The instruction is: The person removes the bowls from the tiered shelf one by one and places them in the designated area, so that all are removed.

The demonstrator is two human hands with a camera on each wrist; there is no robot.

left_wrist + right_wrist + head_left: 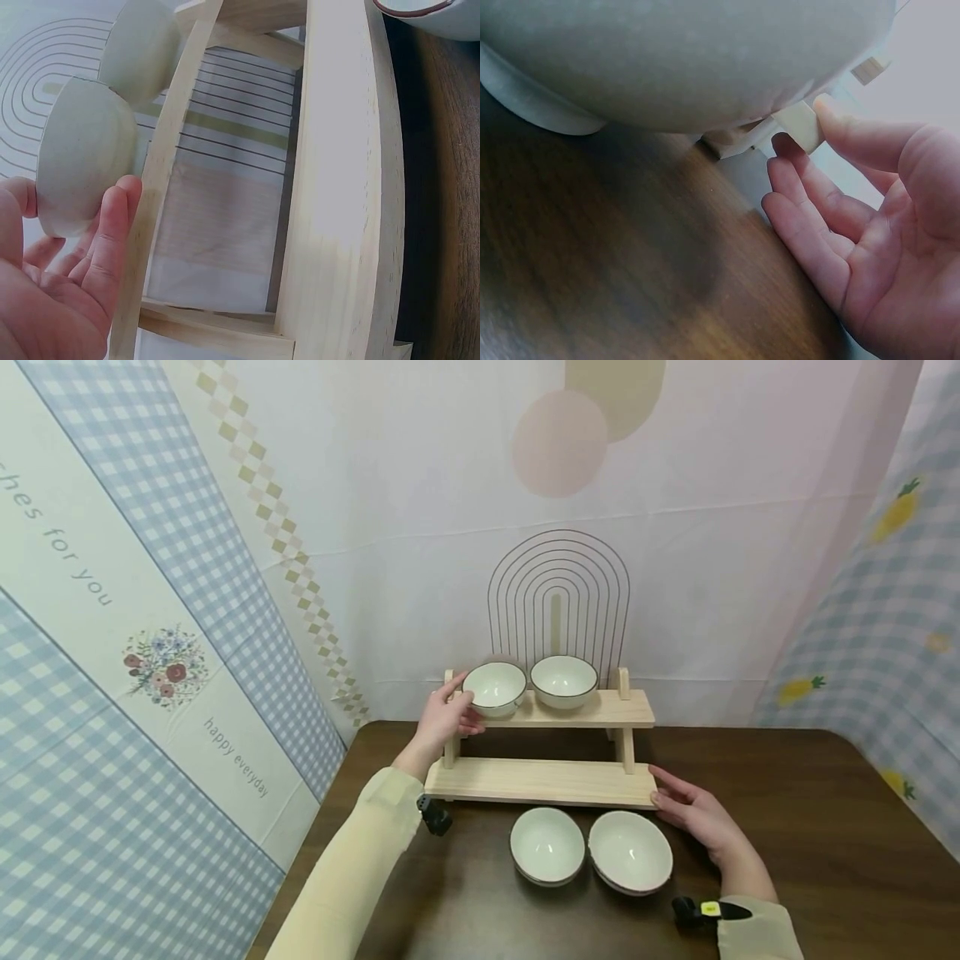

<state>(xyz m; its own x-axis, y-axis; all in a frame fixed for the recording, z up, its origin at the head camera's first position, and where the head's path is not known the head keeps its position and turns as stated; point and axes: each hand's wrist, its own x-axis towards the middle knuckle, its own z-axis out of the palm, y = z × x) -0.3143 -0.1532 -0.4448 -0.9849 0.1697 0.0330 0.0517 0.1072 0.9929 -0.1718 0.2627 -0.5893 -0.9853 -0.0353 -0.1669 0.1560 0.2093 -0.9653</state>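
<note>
L hand [446,714] has its fingers part-curled round the L side of the upper L bowl [495,687], thumb nr rim. Bowl's at the L end of the upper shelf [618,710] of the wooden rack [626,750], nr its front edge; can't tell if fully seated. R hand [697,818] pinches the lower shelf [536,778] at its R end, thumb & fingers almost closed.

Risks, I'd guess: a shove R knocks it into the upper R bowl [564,682], just beside; early release nr the edge may tip it off; a tug by R hand could shift the rack & rattle both.

Front L bowl [547,846] & front R bowl [632,852] stand on the counter [795,827] just off the rack's front edge, prob blocking any slide fwd. Patterned cloth [420,610] hangs behind, along counter's back edge.
</note>
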